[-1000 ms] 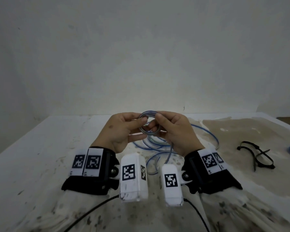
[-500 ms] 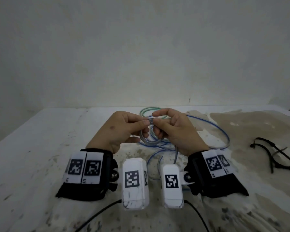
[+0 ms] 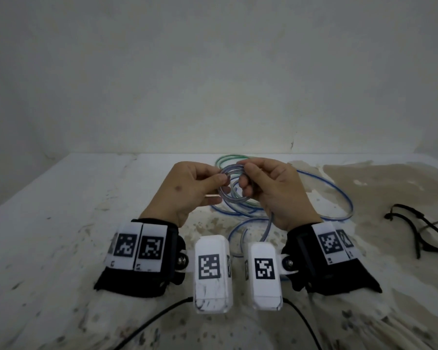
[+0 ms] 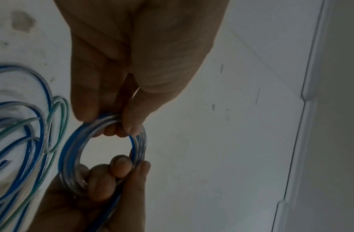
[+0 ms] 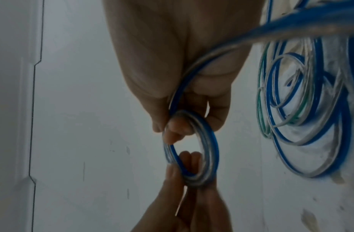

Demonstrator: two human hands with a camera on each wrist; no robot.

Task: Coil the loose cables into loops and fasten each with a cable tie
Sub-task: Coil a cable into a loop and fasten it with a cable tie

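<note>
A small coil of clear-and-blue cable [image 3: 229, 184] hangs above the table between both hands. My left hand [image 3: 195, 188] pinches its left side between thumb and fingers. My right hand [image 3: 268, 185] grips the right side, with fingers curled through the ring. The left wrist view shows the coil [image 4: 72, 150] held at top and bottom by fingers. In the right wrist view the coil [image 5: 209, 149] is held the same way, and its loose tail [image 5: 291, 20] runs off past my right palm. The rest of the blue cable [image 3: 339, 195] lies in wide loops on the table.
A green-striped cable [image 3: 228, 159] lies looped behind the hands. Black cable ties [image 3: 420, 228] lie at the right on a stained patch of the white table [image 3: 74, 198]. A wall [image 3: 213, 72] stands close behind the table. Two black leads trail from the wrist cameras.
The view has tipped up, so the hands sit a little lower in the picture. The hands have turned the coil slightly and the ring now shows more open between them.
</note>
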